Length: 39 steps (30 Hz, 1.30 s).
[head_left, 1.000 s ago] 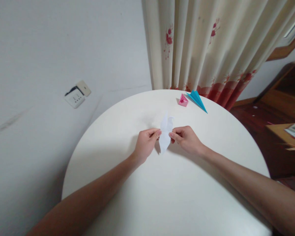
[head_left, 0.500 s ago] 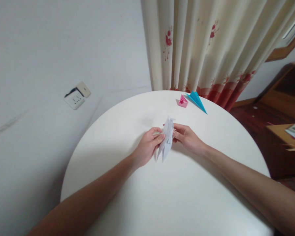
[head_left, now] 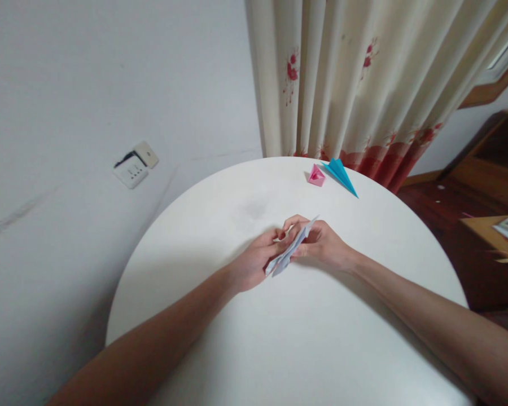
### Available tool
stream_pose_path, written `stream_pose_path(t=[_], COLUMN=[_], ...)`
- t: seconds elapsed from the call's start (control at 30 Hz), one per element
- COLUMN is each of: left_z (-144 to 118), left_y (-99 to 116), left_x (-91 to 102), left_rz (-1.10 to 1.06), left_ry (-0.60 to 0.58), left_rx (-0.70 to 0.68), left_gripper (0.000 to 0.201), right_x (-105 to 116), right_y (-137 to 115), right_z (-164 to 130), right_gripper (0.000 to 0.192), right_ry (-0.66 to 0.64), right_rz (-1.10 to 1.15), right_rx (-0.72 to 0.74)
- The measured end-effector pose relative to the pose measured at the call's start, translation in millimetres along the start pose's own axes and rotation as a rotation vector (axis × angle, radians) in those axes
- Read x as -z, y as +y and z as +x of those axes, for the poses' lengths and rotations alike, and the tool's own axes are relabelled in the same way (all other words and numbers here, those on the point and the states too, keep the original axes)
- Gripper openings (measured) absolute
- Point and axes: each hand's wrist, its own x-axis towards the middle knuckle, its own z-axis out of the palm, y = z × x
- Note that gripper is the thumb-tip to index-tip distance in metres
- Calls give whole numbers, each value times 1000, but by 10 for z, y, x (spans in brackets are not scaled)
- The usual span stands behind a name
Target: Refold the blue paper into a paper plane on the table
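- Leftmost, a wall socket (head_left: 135, 167) sat on the pale wall, well apart from everything else.
- The round white desk (head_left: 220, 344) filled the lower middle of the view, with both bare forearms reaching in over it from the near edge.
- The left hand (head_left: 256, 260) hovered just above the desk near its centre, its fingers (head_left: 278, 235) curled in and pinching the left side of the white folded paper.
- The paper (head_left: 288, 252) lay tilted between the two hands, slanting from a low end at the left up to a pointed tip at the right, and held clear of the desk top.
- The right hand (head_left: 324, 246) met the left one at the paper, its fingers (head_left: 295, 221) bent over the paper's upper edge and pressed on it; the thumb was hidden, so the exact grip could not be told.
- Farther back, near the desk's far rim, a small pink paper figure (head_left: 316, 176) rested on the desk.
- Just beside it to the right lay a blue paper plane (head_left: 341, 174), its tip pointing towards the right rim.
- Behind these hung a cream curtain (head_left: 364, 84) with red flowers.
- At the far right stood dark wooden furniture (head_left: 486, 169).
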Motion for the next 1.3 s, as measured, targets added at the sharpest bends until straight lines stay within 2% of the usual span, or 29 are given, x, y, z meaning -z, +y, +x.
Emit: stream_pose_path(t=[0.13, 0.23, 0.3, 0.37, 0.43, 0.47, 0.53, 0.63, 0.73, 0.8, 0.9, 1.03, 1.17, 1.3], left_z=[-2, 20, 41, 50, 34, 16, -26, -70, -65, -50, -31, -4, 32, 62], left_y=[11, 14, 18, 24, 30, 32, 29, 20, 17, 18, 11, 0, 5, 7], left_x=[-25, -11, 16, 43, 52, 45, 14, -38, -49, -38, -18, 13, 50, 68], left_rz=[90, 206, 321, 474, 652, 748, 919, 1048, 1038, 1006, 954, 867, 769, 613], left_ry=[10, 78, 237, 449, 597, 622, 598, 546, 523, 499, 465, 466, 494, 513], left_rx=[-7, -50, -198, -427, -642, -720, -798, -782, -725, -708, -701, -696, -690, -602], left_gripper=[39, 37, 31, 24, 14, 9, 9, 17, 24, 25, 17, 11, 9, 10], right_x=[-17, 1, 35, 78, 119, 136, 157, 153, 123, 103, 91, 110, 138, 125], right_y=[-19, -29, -25, -6, 25, 42, 70, 82, 60, 42, 31, 44, 55, 61], right_z=[-1, 8, 19, 31, 40, 43, 46, 48, 49, 43, 27, 21, 38, 34], right_gripper=[23, 26, 28, 26, 24, 22, 20, 18, 19, 21, 21, 22, 24, 24], right_ry=[4, 89, 174, 261, 348, 390, 450, 459, 395, 351, 311, 313, 340, 317], right_rz=[-15, -43, -74, -102, -124, -130, -137, -142, -177, -224, -322, -411, -412, -381], right_rx=[-5, -21, -1, 30, 69, 86, 110, 123, 131, 152, 186, 190, 148, 135])
